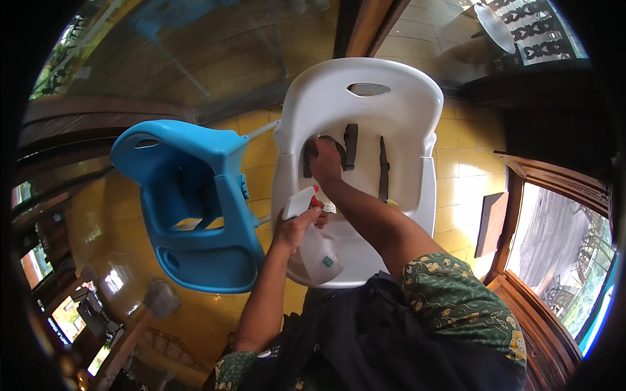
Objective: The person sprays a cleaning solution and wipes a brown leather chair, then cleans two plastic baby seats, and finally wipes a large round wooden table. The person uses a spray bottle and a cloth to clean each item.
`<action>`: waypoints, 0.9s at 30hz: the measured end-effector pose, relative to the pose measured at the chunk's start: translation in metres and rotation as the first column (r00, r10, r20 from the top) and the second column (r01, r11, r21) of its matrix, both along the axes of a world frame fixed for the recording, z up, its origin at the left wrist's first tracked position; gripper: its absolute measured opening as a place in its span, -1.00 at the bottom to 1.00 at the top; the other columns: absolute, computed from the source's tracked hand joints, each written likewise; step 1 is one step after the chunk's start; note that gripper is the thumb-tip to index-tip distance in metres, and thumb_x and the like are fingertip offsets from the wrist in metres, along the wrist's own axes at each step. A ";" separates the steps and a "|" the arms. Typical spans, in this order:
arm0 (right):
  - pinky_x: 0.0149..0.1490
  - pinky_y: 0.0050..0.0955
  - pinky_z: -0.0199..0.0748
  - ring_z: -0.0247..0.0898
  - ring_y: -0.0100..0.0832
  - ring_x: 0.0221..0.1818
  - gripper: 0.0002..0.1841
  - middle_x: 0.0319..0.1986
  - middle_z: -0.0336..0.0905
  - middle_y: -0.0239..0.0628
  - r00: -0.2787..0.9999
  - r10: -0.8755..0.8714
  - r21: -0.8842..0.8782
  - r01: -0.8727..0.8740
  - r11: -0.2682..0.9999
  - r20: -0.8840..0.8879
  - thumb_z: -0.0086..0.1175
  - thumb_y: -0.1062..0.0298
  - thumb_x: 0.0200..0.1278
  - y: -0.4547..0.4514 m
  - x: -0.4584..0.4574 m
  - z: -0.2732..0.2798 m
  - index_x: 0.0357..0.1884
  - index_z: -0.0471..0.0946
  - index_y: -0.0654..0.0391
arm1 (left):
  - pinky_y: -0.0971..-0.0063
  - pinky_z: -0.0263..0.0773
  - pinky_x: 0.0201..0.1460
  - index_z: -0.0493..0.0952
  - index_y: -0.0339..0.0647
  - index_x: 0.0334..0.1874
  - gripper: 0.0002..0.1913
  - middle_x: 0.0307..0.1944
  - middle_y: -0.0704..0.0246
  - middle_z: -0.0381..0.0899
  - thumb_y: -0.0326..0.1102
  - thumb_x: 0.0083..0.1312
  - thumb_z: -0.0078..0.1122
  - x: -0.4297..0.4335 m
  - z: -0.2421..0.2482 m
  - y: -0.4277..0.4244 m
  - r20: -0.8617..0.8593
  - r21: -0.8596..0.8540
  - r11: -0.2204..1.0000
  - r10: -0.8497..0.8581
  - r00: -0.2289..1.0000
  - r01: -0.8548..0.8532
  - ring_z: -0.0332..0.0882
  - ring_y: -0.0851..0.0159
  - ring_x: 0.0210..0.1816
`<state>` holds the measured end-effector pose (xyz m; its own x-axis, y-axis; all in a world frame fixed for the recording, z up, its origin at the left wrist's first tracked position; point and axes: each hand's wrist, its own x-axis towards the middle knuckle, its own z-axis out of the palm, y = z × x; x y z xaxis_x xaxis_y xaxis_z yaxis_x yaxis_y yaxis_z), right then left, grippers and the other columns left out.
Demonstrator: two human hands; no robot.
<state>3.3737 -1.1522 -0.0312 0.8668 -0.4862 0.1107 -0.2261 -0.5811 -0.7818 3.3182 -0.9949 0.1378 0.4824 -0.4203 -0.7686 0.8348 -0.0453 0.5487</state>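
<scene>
My left hand [292, 233] grips a spray bottle [322, 259] by its neck. The bottle has a cloudy, see-through body, a white head and a red trigger and nozzle. It is held over the front of a white plastic high chair [362, 73]. Reaching into that chair's seat, my right hand [326, 159] is closed on some dark fabric [309, 159] against the seat's left inner wall. Whether this fabric is a cloth or part of the harness cannot be told. Black harness straps [350, 146] lie in the seat, another strap [384, 171] farther right.
A blue plastic high chair [208, 264] with a tray stands close on the left. Glass panes [234, 54] and a wooden post [369, 29] rise behind the chairs. Yellow tiles [455, 141] cover the floor. At right is a wood-framed opening [508, 220].
</scene>
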 end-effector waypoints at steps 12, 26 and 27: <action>0.14 -0.07 0.66 0.67 0.04 0.03 -0.78 -0.12 0.71 -0.04 0.472 0.716 0.153 -0.771 0.618 -0.514 0.35 0.25 0.19 -0.048 -0.039 0.018 -0.16 0.78 0.08 | 0.32 0.70 0.04 0.64 -0.36 0.13 -0.63 -0.10 0.12 0.79 -0.22 0.44 0.38 0.007 -0.001 0.000 0.001 0.011 1.000 0.027 1.000 -0.027 0.80 0.19 -0.09; 0.02 -0.08 0.75 0.78 0.00 -0.17 -0.60 -0.10 0.78 0.03 0.743 0.566 0.742 -0.142 0.655 -0.357 0.36 0.28 0.20 -0.024 -0.017 0.031 0.05 0.71 0.27 | 0.28 0.69 0.04 0.66 -0.34 0.09 -0.66 -0.13 0.14 0.79 -0.23 0.42 0.41 0.002 0.001 0.003 -0.014 -0.029 0.998 0.061 0.998 -0.061 0.80 0.17 -0.09; 0.01 -0.10 0.75 0.80 -0.05 -0.19 -0.57 -0.14 0.79 0.06 0.887 0.259 0.866 0.247 0.436 -0.383 0.34 0.24 0.22 -0.015 -0.012 0.033 0.06 0.70 0.31 | 0.28 0.69 0.05 0.66 -0.34 0.09 -0.66 -0.13 0.14 0.79 -0.23 0.42 0.40 0.002 0.001 0.003 -0.001 -0.045 0.998 0.049 0.999 -0.049 0.80 0.17 -0.09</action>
<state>3.3621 -1.1669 0.0017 0.6917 -0.0830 -0.7174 -0.6496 0.3625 -0.6683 3.3197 -0.9922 0.1386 0.5036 -0.4298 -0.7494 0.8352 0.0205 0.5495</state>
